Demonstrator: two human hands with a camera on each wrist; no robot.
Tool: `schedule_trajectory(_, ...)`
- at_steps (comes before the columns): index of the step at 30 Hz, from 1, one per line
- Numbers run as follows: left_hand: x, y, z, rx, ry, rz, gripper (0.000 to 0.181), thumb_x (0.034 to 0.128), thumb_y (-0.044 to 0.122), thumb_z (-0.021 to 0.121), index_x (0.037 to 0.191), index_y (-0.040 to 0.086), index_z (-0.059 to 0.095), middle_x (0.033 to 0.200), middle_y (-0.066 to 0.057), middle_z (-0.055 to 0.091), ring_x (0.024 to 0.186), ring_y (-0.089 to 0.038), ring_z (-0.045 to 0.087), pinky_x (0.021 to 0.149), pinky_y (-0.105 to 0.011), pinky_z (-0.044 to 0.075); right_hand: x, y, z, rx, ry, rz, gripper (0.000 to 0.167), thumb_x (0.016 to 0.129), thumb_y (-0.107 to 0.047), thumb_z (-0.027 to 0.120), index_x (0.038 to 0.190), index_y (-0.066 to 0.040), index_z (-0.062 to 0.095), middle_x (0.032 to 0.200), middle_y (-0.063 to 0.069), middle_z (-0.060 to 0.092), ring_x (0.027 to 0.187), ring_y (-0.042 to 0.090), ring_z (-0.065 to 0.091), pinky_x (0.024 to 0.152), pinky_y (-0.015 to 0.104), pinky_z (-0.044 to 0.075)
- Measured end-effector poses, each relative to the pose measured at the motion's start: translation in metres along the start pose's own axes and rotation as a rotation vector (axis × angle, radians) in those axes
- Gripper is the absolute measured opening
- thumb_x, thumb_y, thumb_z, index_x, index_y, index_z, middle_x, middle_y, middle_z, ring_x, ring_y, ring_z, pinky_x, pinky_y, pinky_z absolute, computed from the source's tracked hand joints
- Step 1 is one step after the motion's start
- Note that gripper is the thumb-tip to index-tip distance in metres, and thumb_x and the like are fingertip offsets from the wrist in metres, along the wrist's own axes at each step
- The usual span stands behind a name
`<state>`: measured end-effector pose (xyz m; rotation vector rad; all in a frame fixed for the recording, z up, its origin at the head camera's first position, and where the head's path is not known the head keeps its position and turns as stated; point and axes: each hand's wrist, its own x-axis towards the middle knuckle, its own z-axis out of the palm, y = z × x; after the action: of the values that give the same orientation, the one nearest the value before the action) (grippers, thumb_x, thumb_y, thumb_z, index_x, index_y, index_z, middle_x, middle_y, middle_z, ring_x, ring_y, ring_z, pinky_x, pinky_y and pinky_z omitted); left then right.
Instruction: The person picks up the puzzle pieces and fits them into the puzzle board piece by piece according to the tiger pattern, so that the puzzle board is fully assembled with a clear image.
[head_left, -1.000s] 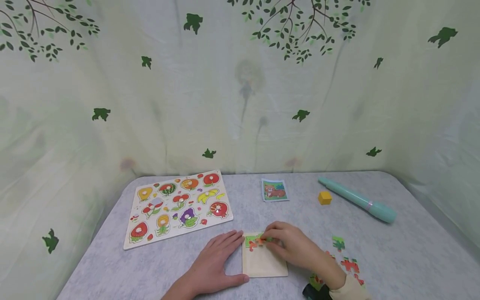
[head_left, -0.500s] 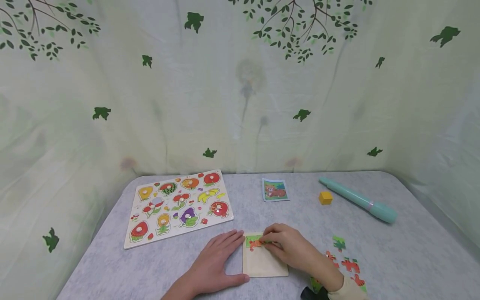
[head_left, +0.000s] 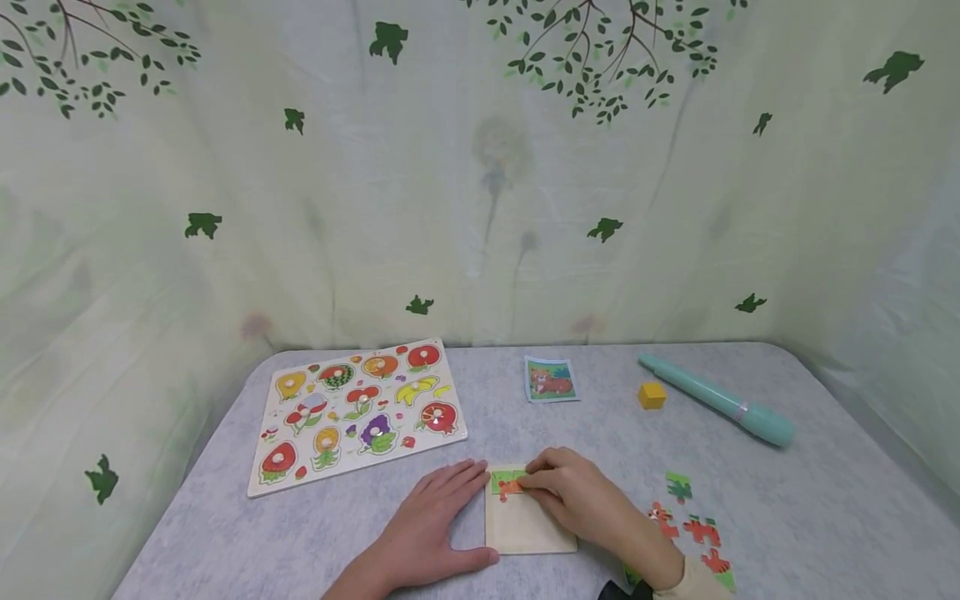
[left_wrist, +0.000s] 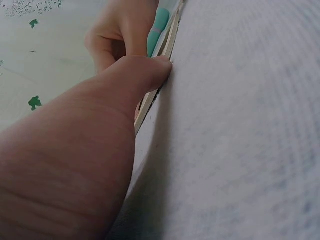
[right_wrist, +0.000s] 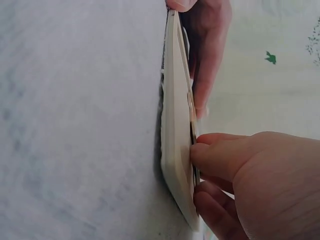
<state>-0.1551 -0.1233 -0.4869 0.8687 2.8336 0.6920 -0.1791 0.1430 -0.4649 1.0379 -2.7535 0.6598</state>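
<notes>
A square wooden puzzle board [head_left: 531,529] lies near the table's front, with joined green and orange puzzle pieces [head_left: 507,481] in its upper left corner. My left hand [head_left: 431,525] lies flat on the table along the board's left side; its fingers are straight, and the fingertips and thumb touch the edge. Over the upper part of the board, my right hand [head_left: 581,496] pinches a puzzle piece against the joined ones. The fingers mostly hide that piece. In the right wrist view, the fingertips [right_wrist: 200,155] press close to the board's face.
Several loose puzzle pieces [head_left: 701,531] lie right of the board, some partly behind the right forearm. A fruit peg puzzle [head_left: 360,417] stands back left. Farther back are a bear picture card [head_left: 551,380], a yellow cube [head_left: 652,396] and a teal pen-shaped stick [head_left: 716,400].
My right hand has moved slightly left and down, bringing the pinched piece against the joined pieces. The left hand stays in place.
</notes>
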Motion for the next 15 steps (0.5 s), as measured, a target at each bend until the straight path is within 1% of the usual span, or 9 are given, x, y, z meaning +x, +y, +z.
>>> schedule_trajectory(6,-0.0005,0.0003,-0.0002,-0.013,-0.011,-0.015,0.097,0.0844,0.082,0.058,0.159,0.023,0.042,0.165,0.008,0.037,0.153,-0.021,0.033,0.123,-0.056,0.029,-0.0005,-0.0015,0.0000,-0.017,0.007,-0.005,0.017,0.095,-0.015,0.075,0.111,-0.015,0.082,0.109,-0.001,0.071,0.098,0.012,0.064,0.082,0.028,0.059)
schedule_trajectory(11,-0.0010,0.0010,-0.0018,-0.014,-0.013,-0.006,0.095,0.0851,0.080,0.060,0.158,0.021,0.043,0.165,0.007,0.037,0.153,-0.021,0.033,0.122,-0.056,0.030,-0.0012,-0.0017,-0.0014,-0.010,0.002,-0.026,0.018,0.096,-0.014,0.074,0.112,-0.014,0.082,0.111,0.000,0.071,0.100,0.014,0.064,0.084,0.030,0.059)
schedule_trajectory(15,-0.0010,0.0012,-0.0031,-0.018,-0.013,-0.004,0.095,0.0856,0.079,0.060,0.158,0.021,0.043,0.165,0.006,0.038,0.153,-0.021,0.033,0.122,-0.056,0.030,-0.0012,-0.0013,-0.0036,0.000,-0.034,-0.022,0.021,0.096,-0.013,0.074,0.116,-0.014,0.080,0.115,-0.001,0.070,0.104,0.014,0.063,0.089,0.034,0.058)
